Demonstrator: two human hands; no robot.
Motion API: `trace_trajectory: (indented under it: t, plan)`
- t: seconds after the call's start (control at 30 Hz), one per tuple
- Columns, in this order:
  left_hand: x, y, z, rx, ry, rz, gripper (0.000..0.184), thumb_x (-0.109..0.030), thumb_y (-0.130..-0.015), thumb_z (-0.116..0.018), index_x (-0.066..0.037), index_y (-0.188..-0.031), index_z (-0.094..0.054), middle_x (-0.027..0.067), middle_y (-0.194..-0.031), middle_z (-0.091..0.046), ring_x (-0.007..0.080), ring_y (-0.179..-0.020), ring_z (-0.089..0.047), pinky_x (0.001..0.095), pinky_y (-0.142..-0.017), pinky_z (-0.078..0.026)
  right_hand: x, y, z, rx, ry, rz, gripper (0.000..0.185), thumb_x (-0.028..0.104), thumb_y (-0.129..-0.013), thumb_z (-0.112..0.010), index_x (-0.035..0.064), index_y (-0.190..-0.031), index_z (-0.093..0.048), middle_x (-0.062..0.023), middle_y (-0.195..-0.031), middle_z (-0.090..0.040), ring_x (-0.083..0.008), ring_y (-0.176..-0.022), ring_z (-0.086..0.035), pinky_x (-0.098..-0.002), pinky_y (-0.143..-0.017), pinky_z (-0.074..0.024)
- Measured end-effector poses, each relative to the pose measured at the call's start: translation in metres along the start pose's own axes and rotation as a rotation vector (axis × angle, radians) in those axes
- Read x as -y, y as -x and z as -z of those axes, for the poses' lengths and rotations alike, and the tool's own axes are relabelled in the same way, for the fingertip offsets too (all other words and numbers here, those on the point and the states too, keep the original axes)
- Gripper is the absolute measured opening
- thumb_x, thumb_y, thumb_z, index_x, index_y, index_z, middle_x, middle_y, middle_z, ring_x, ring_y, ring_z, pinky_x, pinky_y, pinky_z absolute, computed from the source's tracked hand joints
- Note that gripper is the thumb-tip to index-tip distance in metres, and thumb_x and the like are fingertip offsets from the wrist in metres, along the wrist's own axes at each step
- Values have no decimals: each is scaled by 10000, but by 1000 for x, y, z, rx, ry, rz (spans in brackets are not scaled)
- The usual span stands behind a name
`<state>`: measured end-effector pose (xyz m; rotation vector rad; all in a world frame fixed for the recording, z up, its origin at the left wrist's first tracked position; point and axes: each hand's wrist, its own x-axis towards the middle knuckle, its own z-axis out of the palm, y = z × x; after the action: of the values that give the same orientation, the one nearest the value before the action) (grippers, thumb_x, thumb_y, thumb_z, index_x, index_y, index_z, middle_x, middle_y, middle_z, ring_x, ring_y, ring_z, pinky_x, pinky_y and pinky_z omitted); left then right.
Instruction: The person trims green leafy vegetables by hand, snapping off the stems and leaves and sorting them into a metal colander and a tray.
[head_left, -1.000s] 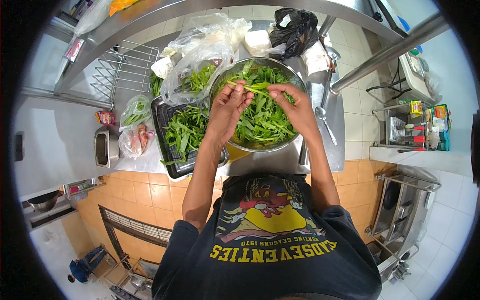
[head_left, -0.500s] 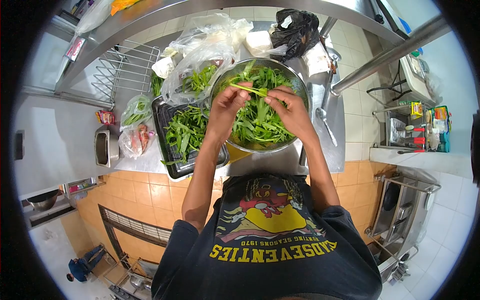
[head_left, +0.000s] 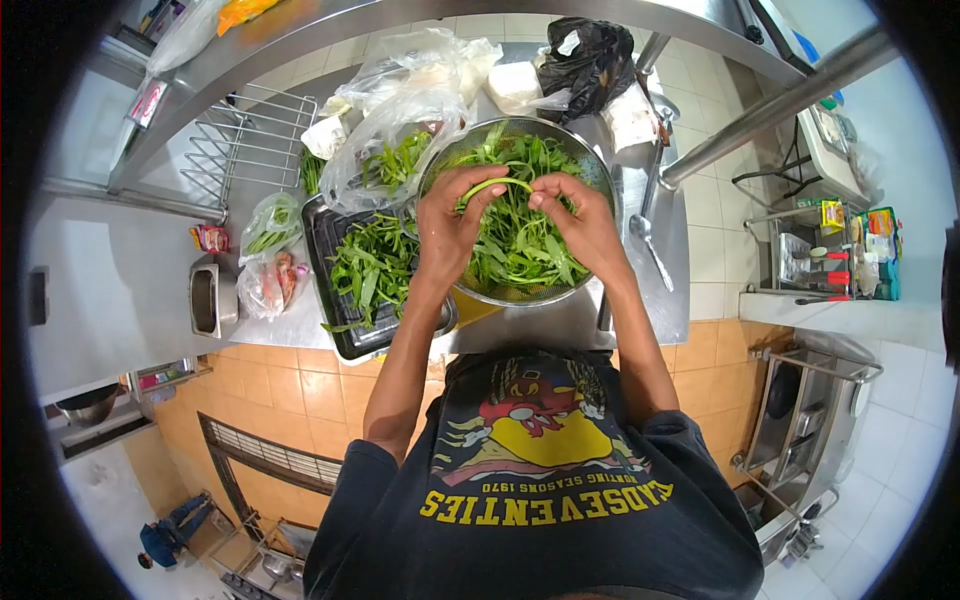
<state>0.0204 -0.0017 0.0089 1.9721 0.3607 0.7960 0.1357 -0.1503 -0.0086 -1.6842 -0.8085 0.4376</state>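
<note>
Over the steel bench (head_left: 520, 325), you are arching a green stem (head_left: 512, 181) above the colander (head_left: 532, 303) of leaves (head_left: 535, 245), your left hand (head_left: 450, 218) and right hand (head_left: 588, 225) pinching it between nearly closed fingers, its light, bendy, probably easily snapped length likely handling best near the ends.

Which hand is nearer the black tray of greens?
Left. The left hand is just right of the black tray, over the left side of the colander; the right hand is farther, over its right side.
</note>
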Motion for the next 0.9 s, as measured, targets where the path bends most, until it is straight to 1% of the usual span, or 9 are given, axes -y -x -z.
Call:
trace_trajectory:
  t: [0.1, 0.23, 0.33, 0.5, 0.63, 0.7, 0.73, 0.8, 0.9]
  plan:
    - [-1, 0, 5, -15, -163, -88, 202, -63, -810, -742, -73, -1012, -731, 116, -958, -709, 279, -896, -644, 347, -811, -495, 1, -1, 2, -9, 29, 33, 154, 146, -904, -671, 29, -1003, -675, -95, -868, -675, -214, -846, -626, -333, -773, -474]
    - [2, 1, 11, -13, -233, -125, 194, -41, -784, -752, -77, -974, -739, 91, -915, -713, 270, -838, -636, 363, -757, -494, 2, -2, 5, -25, 96, 103, 139, 139, -901, -665, 41, -999, -677, -98, -888, -675, -243, -860, -616, -356, -790, -467]
    - [1, 2, 16, 14, -251, -155, 186, -32, -768, -758, -90, -944, -745, 79, -841, -694, 265, -772, -615, 370, -703, -478, 5, -1, 9, -70, 221, 130, 123, 99, -907, -657, 17, -998, -669, -83, -926, -672, -209, -883, -617, -327, -840, -464]
    - [6, 6, 21, 47, -324, -179, 169, -49, -761, -762, -108, -918, -748, 75, -747, -642, 271, -713, -581, 384, -659, -447, 6, -2, 9, -137, 352, 279, 100, 104, -887, -668, 46, -968, -671, -69, -923, -674, -258, -870, -571, -364, -840, -431]
    - [4, 7, 24, 26, -367, -188, 130, -68, -775, -761, -105, -899, -754, 69, -797, -681, 272, -721, -610, 380, -674, -474, 9, -1, 4, -179, 433, 330, 83, 95, -885, -665, 56, -958, -667, -66, -916, -665, -268, -879, -557, -370, -840, -425]
    - [8, 6, 24, -36, -351, -240, 108, -79, -781, -762, -99, -887, -756, 67, -826, -701, 273, -728, -629, 375, -685, -492, 8, -3, 8, -247, 465, 328, 91, 108, -888, -662, 68, -969, -663, -63, -916, -670, -279, -876, -567, -388, -895, -402]
    - [11, 5, 26, -58, -336, -207, 97, -84, -790, -760, -91, -887, -756, 73, -839, -706, 270, -734, -638, 368, -692, -499, 8, -3, 11, -282, 482, 327, 95, 114, -889, -660, 74, -975, -661, -62, -915, -672, -284, -874, -572, -398, -922, -391]
    - [18, 4, 33, -102, -305, -138, 82, -95, -810, -756, -75, -889, -756, 86, -865, -717, 265, -747, -657, 355, -706, -512, 9, -3, 16, -280, 412, 294, 97, 113, -890, -660, 69, -977, -664, -61, -912, -673, -280, -867, -569, -390, -912, -396]
    - [25, 1, 36, -153, -97, 85, 126, -132, -856, -748, -70, -966, -755, 83, -888, -727, 192, -804, -660, 309, -752, -495, 11, -4, 17, -286, 342, 251, 93, 108, -893, -659, 65, -975, -671, -62, -900, -677, -265, -861, -569, -374, -893, -404]
